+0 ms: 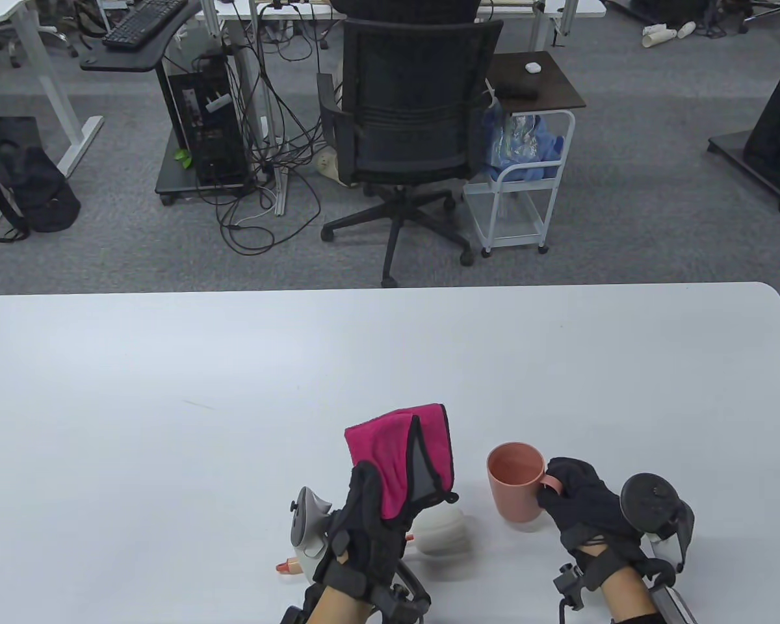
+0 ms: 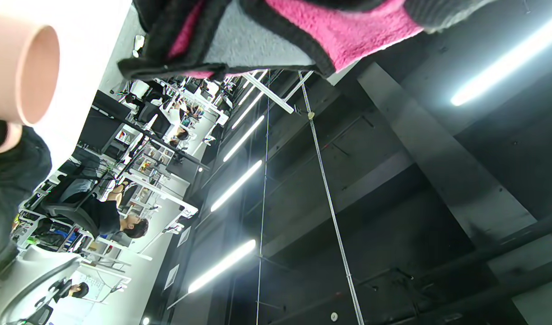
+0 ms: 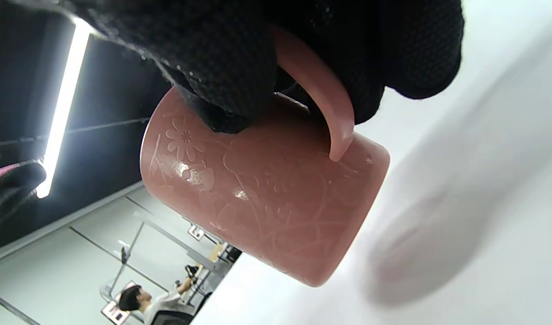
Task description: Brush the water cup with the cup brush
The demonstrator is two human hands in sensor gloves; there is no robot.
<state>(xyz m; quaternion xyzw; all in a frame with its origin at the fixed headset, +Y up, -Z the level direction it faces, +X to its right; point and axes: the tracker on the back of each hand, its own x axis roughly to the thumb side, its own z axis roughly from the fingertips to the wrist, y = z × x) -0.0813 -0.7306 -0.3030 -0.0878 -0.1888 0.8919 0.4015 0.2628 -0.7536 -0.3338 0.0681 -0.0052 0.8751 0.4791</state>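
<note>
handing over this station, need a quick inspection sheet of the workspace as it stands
surface: white table, bare over most of its top
job's things: pink cup upright, lifted off the table in the right wrist view; cup brush lying on the table beside the left hand
clutter: pink cloth held up
grippers: left hand holds the cloth; right hand grips the cup's handle
cables: nothing seen on the table; a tangle on the floor
surroundings: office chair, white cart, backpack
</note>
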